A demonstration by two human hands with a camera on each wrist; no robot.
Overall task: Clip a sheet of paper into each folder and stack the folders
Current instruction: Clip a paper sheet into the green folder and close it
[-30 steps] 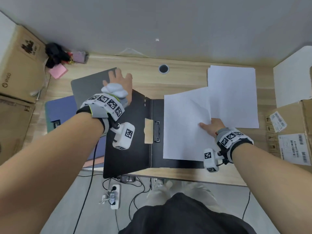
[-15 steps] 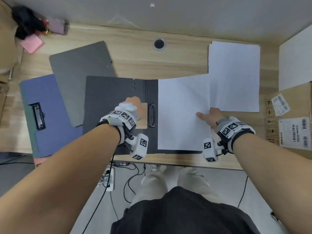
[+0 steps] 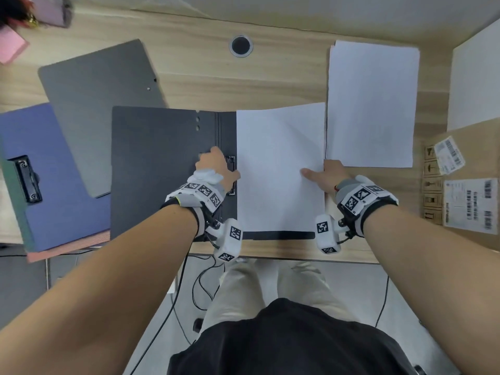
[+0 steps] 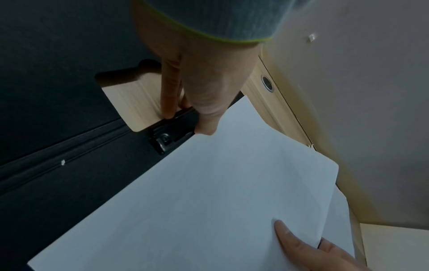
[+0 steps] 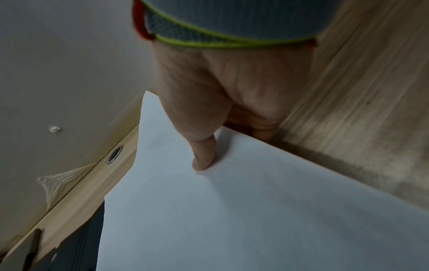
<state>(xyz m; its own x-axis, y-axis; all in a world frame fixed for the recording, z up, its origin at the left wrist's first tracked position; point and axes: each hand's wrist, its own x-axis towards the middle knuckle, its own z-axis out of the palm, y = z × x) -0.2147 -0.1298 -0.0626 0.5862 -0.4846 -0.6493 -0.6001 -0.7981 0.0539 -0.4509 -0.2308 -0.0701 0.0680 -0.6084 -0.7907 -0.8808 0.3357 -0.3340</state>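
Observation:
A black folder (image 3: 157,163) lies open flat at the desk's near edge. A white sheet (image 3: 278,169) lies on its right half. My left hand (image 3: 216,169) grips the black spring clip (image 4: 171,133) at the folder's spine, fingers on one side and thumb on the other, right at the sheet's left edge. My right hand (image 3: 322,175) pinches the sheet's right edge, thumb (image 5: 204,155) on top and fingers underneath. A stack of white paper (image 3: 370,104) lies at the right. A grey folder (image 3: 100,104) and a blue folder (image 3: 54,182) with its own clip lie to the left.
Cardboard boxes (image 3: 460,185) stand at the desk's right end. A round cable hole (image 3: 240,46) sits near the back edge, against the wall. Pink notes (image 3: 10,47) and small items lie at the far left corner. Cables hang below the front edge.
My left hand came off the opened cover and moved right to the clip at the spine. The sheet was squared over the folder's right half, its left edge at the clip.

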